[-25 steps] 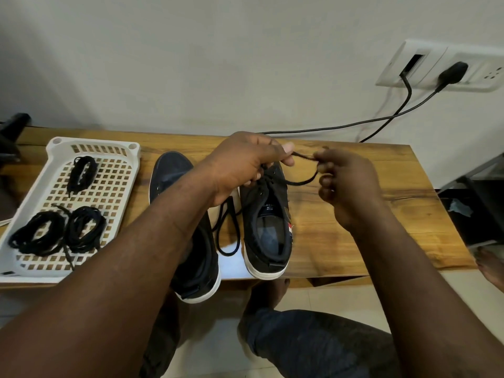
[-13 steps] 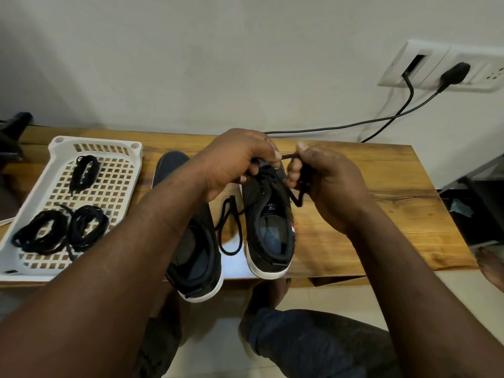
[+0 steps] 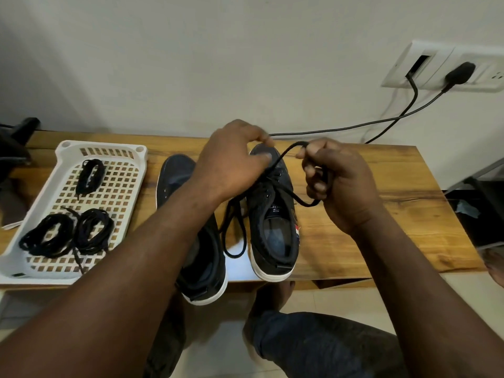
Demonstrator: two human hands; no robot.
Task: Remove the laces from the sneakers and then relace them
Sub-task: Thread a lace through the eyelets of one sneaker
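Black lace [image 3: 286, 152] in right hand [image 3: 341, 184]; sneaker [image 3: 272, 214] heel at bench [image 3: 381, 227] edge.

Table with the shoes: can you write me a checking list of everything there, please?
Surface: wooden table, with sneakers and a tray on it.
Job's things: sneaker part-laced, its lace loose on both sides; other sneaker beside it, no lace seen.
Clutter: white tray at the left, holding three lace bundles.
Grippers: left hand holds the sneaker's toe; right hand pinches the lace.
Cables: two black cables run from the socket.
Surroundings: grey wall, tiled floor, the person's knee.
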